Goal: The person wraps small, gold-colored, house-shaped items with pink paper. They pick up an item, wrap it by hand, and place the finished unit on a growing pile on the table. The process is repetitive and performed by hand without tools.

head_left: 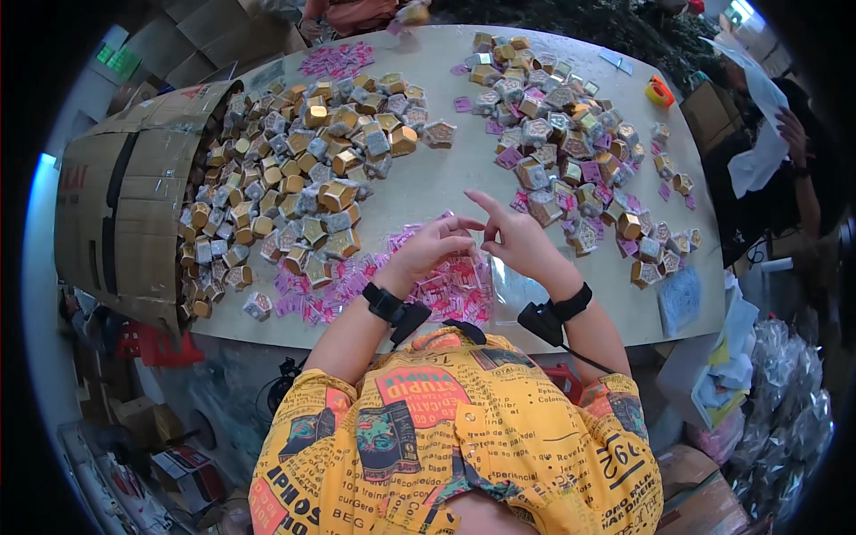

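Observation:
My left hand (pixel 434 248) and my right hand (pixel 520 242) meet above the near middle of the table. The left hand's fingers are bent together in a pinch, tips close to the right hand. On the right hand the index finger points up and away while the other fingers curl in. Whatever is between the fingertips is too small to make out. Beneath the hands lies a spread of small pink printed packets (pixel 452 287). A clear plastic sheet or bag (pixel 515 292) rests beside them, under the right wrist.
A tipped cardboard carton (pixel 143 192) spills small gold and silver faceted boxes (pixel 294 169) across the left. More such boxes (pixel 557 125), mixed with pink packets, cover the right. An orange tape dispenser (pixel 659 92) sits far right. Other people are at the far edge and right.

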`<state>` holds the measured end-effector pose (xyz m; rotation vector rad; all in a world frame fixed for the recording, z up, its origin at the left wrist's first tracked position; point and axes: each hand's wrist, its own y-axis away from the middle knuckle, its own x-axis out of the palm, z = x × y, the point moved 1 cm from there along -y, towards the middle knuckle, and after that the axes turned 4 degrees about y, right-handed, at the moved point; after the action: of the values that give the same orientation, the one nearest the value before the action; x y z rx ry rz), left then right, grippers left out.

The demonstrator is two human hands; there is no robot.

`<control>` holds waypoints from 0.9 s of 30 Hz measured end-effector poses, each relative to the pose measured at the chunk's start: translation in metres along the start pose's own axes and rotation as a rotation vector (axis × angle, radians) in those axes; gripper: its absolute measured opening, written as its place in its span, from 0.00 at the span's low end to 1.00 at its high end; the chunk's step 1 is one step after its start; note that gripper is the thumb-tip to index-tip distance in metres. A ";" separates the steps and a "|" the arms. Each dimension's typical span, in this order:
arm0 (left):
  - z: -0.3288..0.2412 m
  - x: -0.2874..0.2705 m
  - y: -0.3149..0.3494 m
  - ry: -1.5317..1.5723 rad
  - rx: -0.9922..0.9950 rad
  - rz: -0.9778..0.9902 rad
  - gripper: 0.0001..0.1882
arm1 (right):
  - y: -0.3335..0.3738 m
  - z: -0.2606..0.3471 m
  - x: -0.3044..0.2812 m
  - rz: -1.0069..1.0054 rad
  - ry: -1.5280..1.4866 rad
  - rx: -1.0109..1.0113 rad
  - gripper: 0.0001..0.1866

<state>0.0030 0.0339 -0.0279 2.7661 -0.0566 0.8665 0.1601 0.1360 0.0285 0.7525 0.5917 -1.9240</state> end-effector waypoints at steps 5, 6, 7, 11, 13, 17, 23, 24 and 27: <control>0.001 0.005 -0.010 -0.341 0.259 -0.217 0.07 | -0.002 0.006 0.001 -0.153 0.166 -0.118 0.37; -0.005 0.012 -0.009 -0.334 0.279 -0.249 0.05 | -0.003 0.005 0.000 -0.180 0.054 -0.050 0.34; -0.008 0.016 -0.009 -0.327 0.298 -0.280 0.04 | -0.004 0.003 0.001 -0.206 -0.058 0.019 0.31; -0.008 0.014 -0.015 -0.219 0.390 -0.386 0.04 | -0.005 -0.047 0.032 -0.426 -0.515 0.121 0.18; -0.006 0.013 -0.016 -0.161 0.399 -0.413 0.04 | -0.003 -0.042 0.044 -0.401 -0.805 0.278 0.09; 0.002 0.009 -0.021 -0.142 0.373 -0.467 0.04 | -0.007 -0.041 0.061 -0.399 -1.173 0.400 0.04; -0.015 0.007 -0.017 -1.041 0.608 -0.430 0.03 | -0.017 -0.049 0.058 -0.292 -1.364 0.446 0.05; -0.023 0.011 -0.013 -1.180 0.632 -0.385 0.04 | -0.017 -0.049 0.057 -0.265 -1.301 0.481 0.05; -0.035 0.006 -0.011 -1.449 0.742 -0.260 0.05 | -0.023 -0.055 0.052 -0.128 -1.183 0.490 0.06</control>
<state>-0.0107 0.0530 0.0007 3.1943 0.4245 -1.5200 0.1352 0.1518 -0.0447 -0.2370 -0.5830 -2.2380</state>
